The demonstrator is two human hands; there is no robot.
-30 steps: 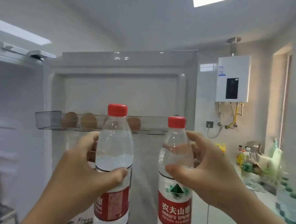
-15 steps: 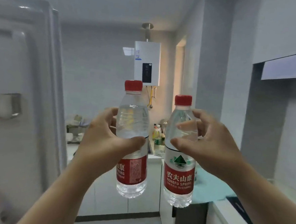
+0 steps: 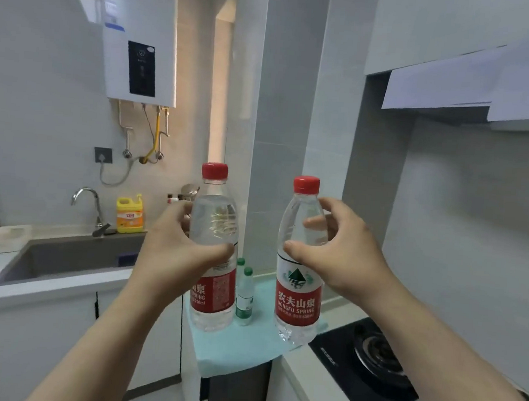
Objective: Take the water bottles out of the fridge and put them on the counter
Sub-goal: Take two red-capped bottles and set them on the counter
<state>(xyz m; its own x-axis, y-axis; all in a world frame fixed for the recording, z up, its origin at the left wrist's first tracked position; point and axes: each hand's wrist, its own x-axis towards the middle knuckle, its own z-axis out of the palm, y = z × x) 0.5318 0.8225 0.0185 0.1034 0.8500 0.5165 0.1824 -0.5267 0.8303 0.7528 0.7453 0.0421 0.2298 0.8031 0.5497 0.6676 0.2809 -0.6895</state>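
The left hand (image 3: 174,256) grips one bottle (image 3: 216,222) upright, fingers (image 3: 179,210) curled round its middle. The right hand (image 3: 347,256) holds the other bottle (image 3: 297,299) the same way. Both hang in the air above the pale green surface (image 3: 246,349), where two small bottles (image 3: 245,296) stand, between the sink (image 3: 65,258) and the hob (image 3: 371,355).

Centre of frame: left hand (image 3: 172,253) grips one upright red-capped water bottle (image 3: 214,250); right hand (image 3: 341,252) grips a second bottle (image 3: 299,265). Between them, lower, small green-capped bottles (image 3: 245,293) stand on a pale counter (image 3: 246,346). Sink (image 3: 65,258) at left, water heater (image 3: 139,41) upper left, gas hob (image 3: 371,355) lower right
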